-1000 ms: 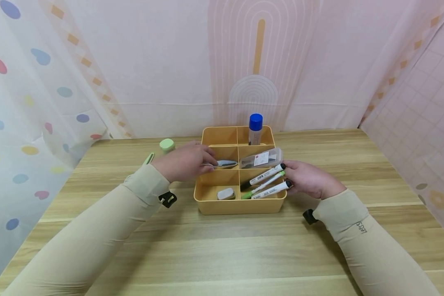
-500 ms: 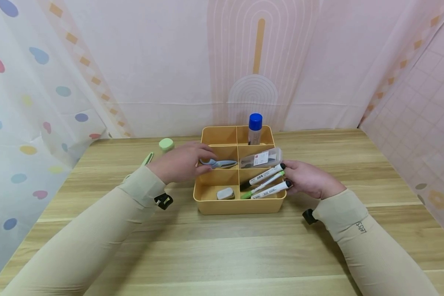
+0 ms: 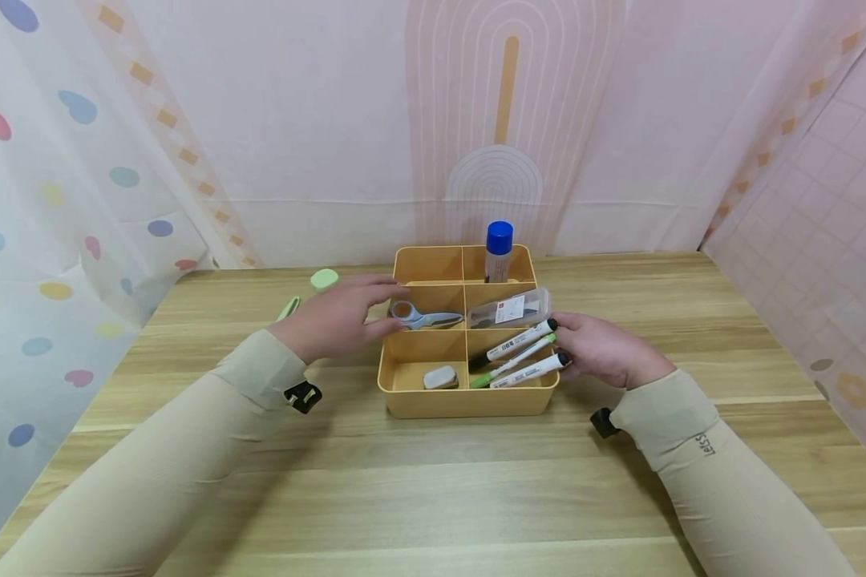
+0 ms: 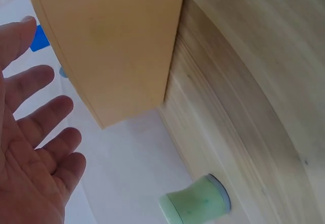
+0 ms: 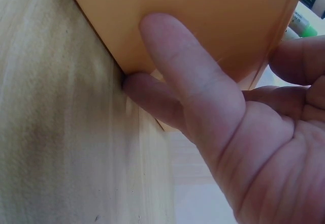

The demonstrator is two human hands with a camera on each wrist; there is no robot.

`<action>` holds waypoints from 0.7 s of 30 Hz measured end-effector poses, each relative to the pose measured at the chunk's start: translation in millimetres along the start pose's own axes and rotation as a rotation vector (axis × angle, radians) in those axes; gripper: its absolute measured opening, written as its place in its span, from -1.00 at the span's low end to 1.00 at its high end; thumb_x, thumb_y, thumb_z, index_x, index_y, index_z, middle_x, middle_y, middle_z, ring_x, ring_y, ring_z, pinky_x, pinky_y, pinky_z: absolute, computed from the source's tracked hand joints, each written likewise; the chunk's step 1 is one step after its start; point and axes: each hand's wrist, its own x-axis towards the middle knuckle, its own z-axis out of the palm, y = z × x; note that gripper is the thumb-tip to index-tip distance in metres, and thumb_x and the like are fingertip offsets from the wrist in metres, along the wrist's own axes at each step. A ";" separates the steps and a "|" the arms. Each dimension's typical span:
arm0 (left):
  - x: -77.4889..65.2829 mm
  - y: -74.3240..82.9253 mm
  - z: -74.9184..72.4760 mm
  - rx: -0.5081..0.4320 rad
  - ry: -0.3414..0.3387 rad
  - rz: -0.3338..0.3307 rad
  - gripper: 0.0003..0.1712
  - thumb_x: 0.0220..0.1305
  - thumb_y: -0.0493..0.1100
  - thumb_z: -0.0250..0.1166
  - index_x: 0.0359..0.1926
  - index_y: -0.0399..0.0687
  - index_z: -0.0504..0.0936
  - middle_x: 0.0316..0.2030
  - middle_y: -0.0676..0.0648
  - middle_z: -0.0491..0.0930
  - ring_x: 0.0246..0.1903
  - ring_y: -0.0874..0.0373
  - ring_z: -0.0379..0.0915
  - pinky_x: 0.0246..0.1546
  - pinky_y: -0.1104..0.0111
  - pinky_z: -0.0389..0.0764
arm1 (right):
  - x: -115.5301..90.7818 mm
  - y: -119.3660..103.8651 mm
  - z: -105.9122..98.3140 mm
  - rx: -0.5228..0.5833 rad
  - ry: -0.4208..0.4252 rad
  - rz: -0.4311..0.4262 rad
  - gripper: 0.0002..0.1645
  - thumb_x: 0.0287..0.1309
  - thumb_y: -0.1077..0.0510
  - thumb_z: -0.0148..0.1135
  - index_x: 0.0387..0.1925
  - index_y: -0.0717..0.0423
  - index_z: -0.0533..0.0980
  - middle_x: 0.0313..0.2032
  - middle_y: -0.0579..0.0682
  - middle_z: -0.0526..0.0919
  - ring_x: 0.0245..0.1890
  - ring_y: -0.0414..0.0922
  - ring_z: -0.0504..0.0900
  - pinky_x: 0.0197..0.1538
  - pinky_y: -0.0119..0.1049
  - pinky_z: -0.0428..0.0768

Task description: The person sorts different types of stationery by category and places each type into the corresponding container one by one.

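A pair of blue-grey scissors [image 3: 433,320] lies in the middle left compartment of a yellow organizer [image 3: 469,405]. My left hand [image 3: 341,316] is at the organizer's left rim, fingers spread and apart from the scissors; its palm also shows in the left wrist view. My right hand [image 3: 609,349] rests against the organizer's right wall, fingers extended along it in the right wrist view, thumb near the rim. Two white markers [image 3: 528,372] and a green-and-white pen [image 3: 514,360] lean in the front right compartment. A pale eraser-like block [image 3: 440,377] lies front left.
A clear plastic case [image 3: 511,308] tilts in the middle right compartment. A blue-capped tube [image 3: 499,251] stands at the back right. Behind my left hand are a light green container [image 3: 325,280] and a green loop-shaped piece [image 3: 288,309]. Patterned curtains border the wooden table [image 3: 462,497].
My left hand has let go of the scissors and drawn back to the left, its fingers opening. The scissors' handles have come into view. The right hand has stayed in place.
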 end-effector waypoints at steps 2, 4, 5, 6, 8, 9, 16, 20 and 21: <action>-3.1 -3.6 0.4 0.005 0.013 -0.016 -0.32 0.48 0.11 0.30 0.49 -0.03 0.48 0.49 -0.22 0.41 0.49 -0.22 0.30 0.51 -0.08 0.30 | -0.2 -0.1 0.1 0.000 -0.001 -0.002 -0.38 0.59 0.22 -0.36 0.53 0.44 0.13 0.22 0.40 0.55 -0.04 -0.08 0.68 0.08 -0.09 0.73; -6.2 -7.2 0.6 0.013 0.029 -0.033 -0.29 0.47 0.12 0.30 0.51 -0.05 0.45 0.50 -0.22 0.39 0.50 -0.23 0.28 0.52 -0.09 0.28 | -0.3 -0.2 0.1 -0.001 -0.003 -0.003 -0.38 0.59 0.22 -0.36 0.52 0.44 0.13 0.22 0.40 0.55 -0.03 -0.08 0.67 0.08 -0.09 0.73; -7.9 -9.2 0.6 0.020 0.035 -0.046 -0.27 0.47 0.13 0.29 0.52 -0.06 0.42 0.51 -0.22 0.37 0.50 -0.23 0.27 0.52 -0.09 0.27 | -0.4 -0.4 0.2 -0.001 -0.004 -0.003 -0.38 0.59 0.22 -0.36 0.52 0.44 0.13 0.22 0.40 0.54 -0.03 -0.08 0.67 0.08 -0.09 0.73; -9.8 -11.2 0.5 0.026 0.039 -0.060 -0.25 0.47 0.13 0.29 0.54 -0.07 0.40 0.52 -0.22 0.36 0.51 -0.23 0.25 0.53 -0.09 0.25 | -0.5 -0.4 0.2 -0.001 -0.004 -0.003 -0.38 0.59 0.22 -0.36 0.52 0.44 0.13 0.22 0.40 0.54 -0.03 -0.08 0.67 0.08 -0.10 0.73; -13.4 -14.7 0.2 0.033 0.049 -0.092 -0.21 0.48 0.16 0.27 0.56 -0.09 0.36 0.54 -0.21 0.33 0.53 -0.23 0.21 0.54 -0.09 0.22 | -0.6 -0.4 0.2 0.000 -0.004 -0.003 -0.38 0.59 0.22 -0.36 0.52 0.44 0.13 0.23 0.41 0.54 -0.03 -0.08 0.67 0.08 -0.10 0.73; -15.1 -16.7 -0.1 0.039 0.054 -0.106 -0.20 0.48 0.17 0.27 0.57 -0.09 0.34 0.54 -0.21 0.32 0.53 -0.23 0.20 0.55 -0.09 0.21 | -0.6 -0.4 0.2 0.001 -0.004 -0.003 -0.38 0.59 0.22 -0.36 0.52 0.44 0.13 0.23 0.41 0.54 -0.03 -0.07 0.67 0.08 -0.10 0.73; -25.8 -30.0 -3.5 0.067 0.071 -0.181 -0.15 0.50 0.18 0.23 0.60 -0.17 0.26 0.55 -0.28 0.28 0.54 -0.29 0.16 0.55 -0.12 0.20 | -1.0 -0.4 -0.2 -0.004 -0.006 -0.001 -0.38 0.61 0.21 -0.37 0.53 0.44 0.11 0.27 0.43 0.51 0.02 -0.04 0.67 0.10 -0.08 0.73; -33.1 -36.6 -4.8 0.073 0.055 -0.219 -0.14 0.51 0.18 0.22 0.61 -0.17 0.23 0.55 -0.33 0.25 0.54 -0.33 0.14 0.54 -0.16 0.19 | -1.2 -0.8 -0.3 -0.005 -0.009 0.003 -0.37 0.61 0.21 -0.38 0.55 0.43 0.09 0.29 0.43 0.50 0.06 -0.02 0.66 0.13 -0.07 0.72; -34.9 -38.1 -4.9 0.074 0.051 -0.228 -0.14 0.51 0.17 0.22 0.61 -0.17 0.22 0.55 -0.34 0.24 0.54 -0.35 0.13 0.53 -0.18 0.19 | -1.2 -0.9 -0.3 -0.006 -0.009 0.003 -0.37 0.61 0.21 -0.37 0.55 0.43 0.09 0.29 0.43 0.50 0.06 -0.01 0.66 0.13 -0.07 0.72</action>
